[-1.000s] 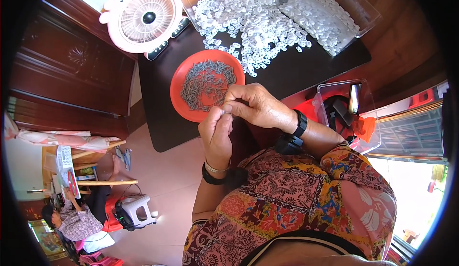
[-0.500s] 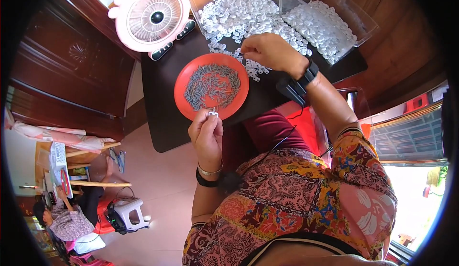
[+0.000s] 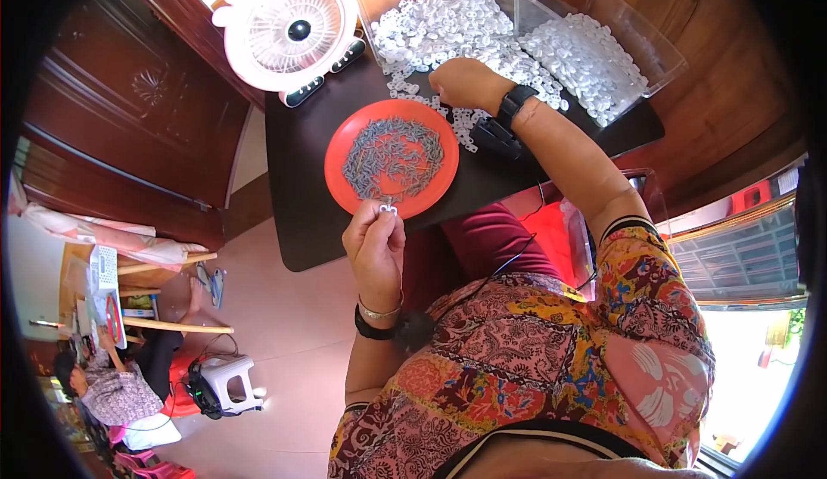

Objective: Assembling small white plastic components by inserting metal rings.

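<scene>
My left hand [image 3: 376, 245] is closed in a pinch at the near rim of a red plate [image 3: 334, 167]. Between its thumb and finger sits a small white plastic clip [image 3: 388, 209], with what looks like a screw standing in it. Many grey screws [image 3: 362, 152] lie spread over the plate. Beyond the plate on the right, my right hand [image 3: 469, 84] reaches over loose white clips [image 3: 466, 126] on the dark table [image 3: 297, 212]. Its fingers are curled together and mostly turned from view, so anything in them is hidden.
A big heap of white clips [image 3: 444, 24] spills from a clear bin at the back; another clear bin [image 3: 668, 65] holds more at right. A pink-and-white fan [image 3: 293, 35] stands back left. A seated person [image 3: 125, 393] and a white stool [image 3: 233, 384] are lower left.
My right hand has shifted left and farther away over the loose clips. The left hand keeps its pinch on the clip at the plate's rim. The whole view has shifted slightly.
</scene>
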Action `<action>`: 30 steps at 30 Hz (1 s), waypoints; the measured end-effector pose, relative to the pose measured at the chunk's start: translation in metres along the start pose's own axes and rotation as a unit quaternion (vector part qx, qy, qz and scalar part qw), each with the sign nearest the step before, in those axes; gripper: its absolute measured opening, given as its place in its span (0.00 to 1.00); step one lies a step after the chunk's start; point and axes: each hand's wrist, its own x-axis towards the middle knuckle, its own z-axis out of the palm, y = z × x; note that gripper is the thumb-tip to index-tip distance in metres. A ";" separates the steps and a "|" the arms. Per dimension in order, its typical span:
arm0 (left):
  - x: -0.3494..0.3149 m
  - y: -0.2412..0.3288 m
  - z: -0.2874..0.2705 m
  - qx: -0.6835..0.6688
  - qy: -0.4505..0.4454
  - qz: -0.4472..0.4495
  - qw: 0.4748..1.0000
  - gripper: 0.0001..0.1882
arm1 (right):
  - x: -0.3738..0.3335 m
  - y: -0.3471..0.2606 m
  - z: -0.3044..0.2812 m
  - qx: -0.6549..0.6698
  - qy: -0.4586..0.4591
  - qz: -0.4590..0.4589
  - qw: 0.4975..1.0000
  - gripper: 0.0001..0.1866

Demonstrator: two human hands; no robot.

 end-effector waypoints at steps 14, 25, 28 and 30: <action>0.001 -0.007 0.013 0.047 -0.038 0.019 0.998 0.10 | -0.079 -0.087 -0.048 0.688 -0.013 -0.016 0.726 0.06; 0.005 -0.018 0.018 -0.009 -0.041 0.022 0.999 0.11 | -0.114 -0.130 -0.005 0.819 0.054 0.000 0.571 0.03; 0.006 -0.020 0.017 -0.010 -0.036 0.016 0.999 0.11 | -0.116 -0.128 -0.005 0.822 0.047 0.002 0.568 0.02; 0.006 -0.020 0.017 -0.007 -0.025 0.022 0.999 0.11 | -0.117 -0.126 -0.004 0.824 0.044 -0.001 0.565 0.02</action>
